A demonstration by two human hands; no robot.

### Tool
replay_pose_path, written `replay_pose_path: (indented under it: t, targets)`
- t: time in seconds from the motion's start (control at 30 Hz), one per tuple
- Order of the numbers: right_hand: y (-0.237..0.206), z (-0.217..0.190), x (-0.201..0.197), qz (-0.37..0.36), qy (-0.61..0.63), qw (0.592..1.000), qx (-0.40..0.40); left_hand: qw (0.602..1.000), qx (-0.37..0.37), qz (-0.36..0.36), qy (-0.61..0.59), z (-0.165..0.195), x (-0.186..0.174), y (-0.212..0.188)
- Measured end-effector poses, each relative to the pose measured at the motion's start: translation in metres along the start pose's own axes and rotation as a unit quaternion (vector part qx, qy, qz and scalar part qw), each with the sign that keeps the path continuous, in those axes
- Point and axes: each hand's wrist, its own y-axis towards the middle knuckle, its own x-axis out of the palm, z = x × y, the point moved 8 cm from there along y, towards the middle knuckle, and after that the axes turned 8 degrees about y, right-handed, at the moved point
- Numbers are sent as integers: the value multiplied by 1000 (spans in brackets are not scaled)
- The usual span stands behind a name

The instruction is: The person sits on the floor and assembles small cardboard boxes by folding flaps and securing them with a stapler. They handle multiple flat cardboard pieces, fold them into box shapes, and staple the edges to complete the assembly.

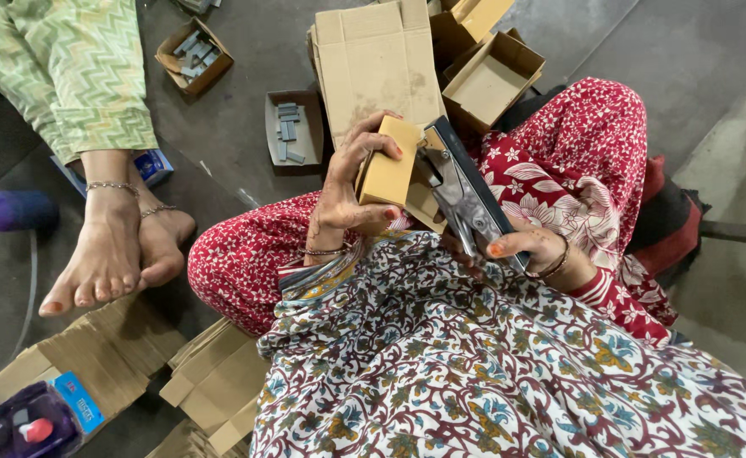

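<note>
Left of the hands, on the floor (pixel 246 127), another person's bare feet (pixel 118 254) are seen, with flattened cardboard blanks (pixel 212 382) stacked nearer the wearer. Beyond the left hand, a small open tray of staple strips (pixel 292 131) is set, well apart. The left hand (pixel 347 191) is closed around a small folded cardboard box (pixel 388 165), held above the lap. Just right of it, a metal plier stapler (pixel 466 195) is gripped by the right hand (pixel 534 254), its nose touching the box's edge. The stapling step is judged to be in hand; a firm squeeze with the flap kept aligned would be called for. Beyond the right hand, finished open boxes (pixel 492 80) are piled.
</note>
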Motion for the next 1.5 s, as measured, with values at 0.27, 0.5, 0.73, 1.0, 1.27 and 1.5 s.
replay_pose_path:
  t: [0.27, 0.5, 0.73, 1.0, 1.27, 1.5]
  targets:
    - [6, -9, -3, 21, -50, 999, -2, 999, -17, -33, 30, 4, 4, 1]
    - [18, 8, -4, 106, -25, 994, -3, 993, -14, -53, 101, -2, 7, -1]
    - [20, 20, 9, 122, -14, 992, 30, 991, -42, -96, 82, -8, 12, -3]
    - [11, 6, 44, -35, -110, 991, 64, 993, -54, -89, 57, -19, 11, -6]
    - [7, 40, 18, 91, -144, 983, 64, 992, -64, -97, 47, -25, 11, -7]
    - [12, 47, 25, 77, -56, 992, 86, 991, -66, -100, 54, -32, 12, -9]
